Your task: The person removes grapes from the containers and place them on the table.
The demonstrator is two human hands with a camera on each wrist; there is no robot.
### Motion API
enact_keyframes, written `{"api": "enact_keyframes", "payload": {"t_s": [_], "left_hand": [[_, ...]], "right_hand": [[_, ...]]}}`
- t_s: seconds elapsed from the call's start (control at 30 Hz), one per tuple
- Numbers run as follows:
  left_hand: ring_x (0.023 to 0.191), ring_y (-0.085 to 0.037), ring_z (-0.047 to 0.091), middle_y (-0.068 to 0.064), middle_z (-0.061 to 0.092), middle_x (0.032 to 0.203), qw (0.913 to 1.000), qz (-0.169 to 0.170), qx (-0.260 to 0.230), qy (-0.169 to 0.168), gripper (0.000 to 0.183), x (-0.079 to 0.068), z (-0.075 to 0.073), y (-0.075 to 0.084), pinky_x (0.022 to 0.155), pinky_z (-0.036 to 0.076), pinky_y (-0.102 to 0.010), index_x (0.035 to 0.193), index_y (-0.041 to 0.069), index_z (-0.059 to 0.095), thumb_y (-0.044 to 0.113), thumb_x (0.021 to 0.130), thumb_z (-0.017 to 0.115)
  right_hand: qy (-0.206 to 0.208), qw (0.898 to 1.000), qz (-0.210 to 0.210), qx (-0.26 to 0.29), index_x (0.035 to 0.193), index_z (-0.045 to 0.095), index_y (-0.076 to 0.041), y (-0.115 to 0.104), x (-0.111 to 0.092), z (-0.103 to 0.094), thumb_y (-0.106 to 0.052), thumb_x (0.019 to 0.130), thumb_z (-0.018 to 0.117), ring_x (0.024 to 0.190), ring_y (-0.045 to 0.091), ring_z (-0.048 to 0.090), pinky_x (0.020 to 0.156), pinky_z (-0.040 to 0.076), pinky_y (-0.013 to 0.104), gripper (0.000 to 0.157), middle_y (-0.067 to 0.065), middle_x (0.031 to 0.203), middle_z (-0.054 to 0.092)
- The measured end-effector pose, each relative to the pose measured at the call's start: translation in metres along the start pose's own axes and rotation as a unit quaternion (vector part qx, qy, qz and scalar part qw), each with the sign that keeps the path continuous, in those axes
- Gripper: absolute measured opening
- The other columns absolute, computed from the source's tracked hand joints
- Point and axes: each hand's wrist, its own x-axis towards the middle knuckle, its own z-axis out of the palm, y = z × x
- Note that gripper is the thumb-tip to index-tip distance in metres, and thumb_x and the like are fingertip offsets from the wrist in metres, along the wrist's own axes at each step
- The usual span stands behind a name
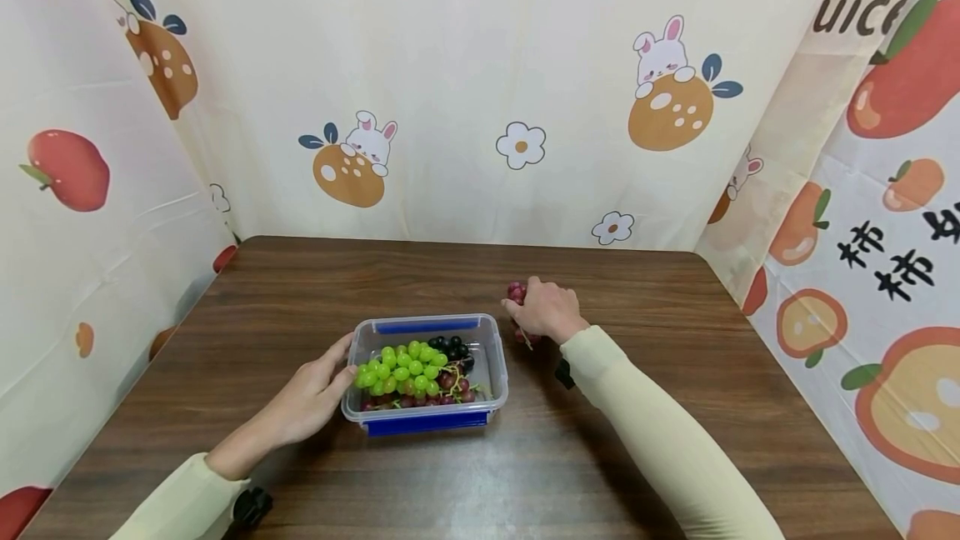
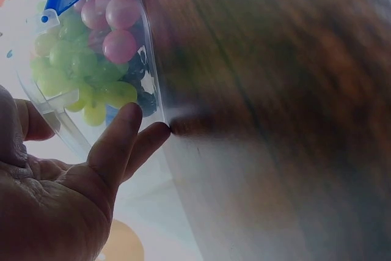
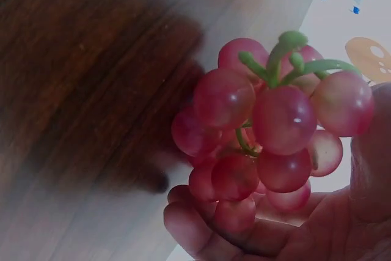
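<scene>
A bunch of red grapes (image 1: 517, 293) is in my right hand (image 1: 551, 311), right of the box and close over the table. In the right wrist view the fingers curl under and around the bunch (image 3: 269, 132), and its green stem sticks up. My left hand (image 1: 307, 398) rests against the left side of a clear plastic box (image 1: 498, 365) with blue latches. Its fingers lie fairly straight along the outer wall, with the thumb at the rim. Inside lie green grapes (image 1: 401, 367), black grapes (image 1: 452, 347) and dark red grapes (image 1: 450, 386), the green ones partly covering the red.
A dark wood-grain table (image 1: 600, 457) carries the box near its middle. Behind it hangs a cream curtain (image 1: 450, 65) printed with rabbits and fruit. Printed cloths also close off the left and right sides.
</scene>
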Motion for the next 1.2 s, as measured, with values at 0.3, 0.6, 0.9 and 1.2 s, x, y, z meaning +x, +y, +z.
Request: {"api": "enact_keyframes", "payload": {"t_s": [0.3, 0.6, 0.9, 1.2], "left_hand": [[0.128, -0.039, 0.056, -0.028, 0.052, 0.146, 1.0, -0.005, 0.001, 0.0, 0.056, -0.001, 0.0, 0.0, 0.103, 0.044, -0.059, 0.159, -0.007, 0.025, 0.015, 0.11, 0.044], [0.125, -0.036, 0.059, -0.027, 0.055, 0.144, 1.0, 0.0, 0.001, 0.001, 0.055, -0.001, 0.001, -0.001, 0.101, 0.046, -0.057, 0.158, -0.007, 0.027, 0.014, 0.11, 0.045], [0.128, -0.037, 0.057, -0.026, 0.054, 0.145, 1.0, 0.0, 0.001, 0.001, 0.056, 0.0, 0.0, 0.0, 0.103, 0.044, -0.058, 0.158, -0.007, 0.026, 0.014, 0.11, 0.044], [0.129, -0.039, 0.056, -0.027, 0.052, 0.147, 1.0, 0.001, -0.001, -0.001, 0.056, 0.0, -0.001, 0.0, 0.103, 0.044, -0.059, 0.158, -0.006, 0.026, 0.015, 0.11, 0.044]], "right_hand": [[0.01, 1.0, 0.0, 0.026, 0.135, 0.054, 0.002, 0.002, -0.001, -0.002, -0.066, 0.098, 0.051, 0.087, 0.03, 0.061, 0.08, 0.053, 0.048, 0.077, 0.02, 0.109, 0.067], [0.041, 0.998, -0.017, 0.045, 0.132, 0.057, 0.0, 0.005, -0.003, -0.003, -0.067, 0.098, 0.05, 0.099, 0.033, 0.064, 0.092, 0.049, 0.053, 0.075, 0.018, 0.112, 0.068], [0.052, 0.996, -0.026, 0.062, 0.135, 0.056, -0.001, 0.003, -0.009, -0.012, -0.065, 0.098, 0.05, 0.099, 0.033, 0.063, 0.096, 0.047, 0.053, 0.075, 0.016, 0.11, 0.067], [0.06, 0.994, -0.037, 0.086, 0.147, 0.048, -0.001, 0.0, -0.019, -0.019, -0.063, 0.099, 0.05, 0.119, 0.039, 0.06, 0.107, 0.041, 0.056, 0.079, 0.021, 0.13, 0.064]]}}
